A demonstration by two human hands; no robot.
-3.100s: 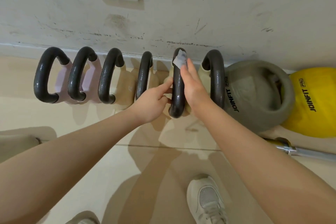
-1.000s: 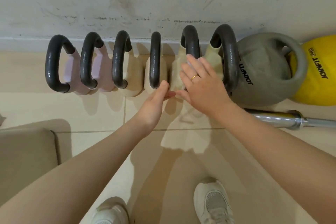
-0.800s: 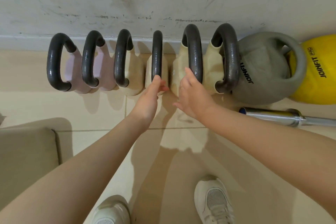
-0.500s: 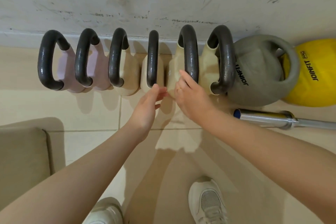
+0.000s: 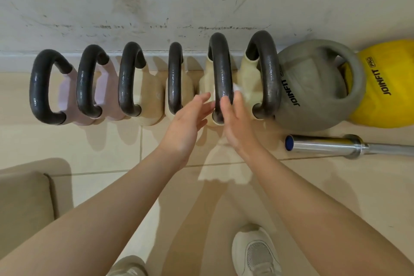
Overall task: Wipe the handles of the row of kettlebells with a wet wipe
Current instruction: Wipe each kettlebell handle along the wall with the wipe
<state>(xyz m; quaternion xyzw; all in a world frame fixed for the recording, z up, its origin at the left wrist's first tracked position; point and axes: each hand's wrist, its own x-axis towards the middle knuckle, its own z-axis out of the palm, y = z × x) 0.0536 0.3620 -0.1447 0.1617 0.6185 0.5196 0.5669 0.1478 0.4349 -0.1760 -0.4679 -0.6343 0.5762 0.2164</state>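
We judge the row part done: our right hand [image 5: 235,119] curls round the fifth handle [image 5: 221,74], pinching the wipe [image 5: 238,88]; left hand [image 5: 188,123] spread, touching nothing

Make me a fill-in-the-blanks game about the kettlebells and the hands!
1. Six kettlebells by the wall have black handles; the right hand wipes the ____ one from the left.
2. The wet wipe is ____ in colour.
3. The left hand holds ____.
4. Beside the grey kettlebell sits a ____ one printed JOINFIT.

Missing words: fifth; white; nothing; yellow
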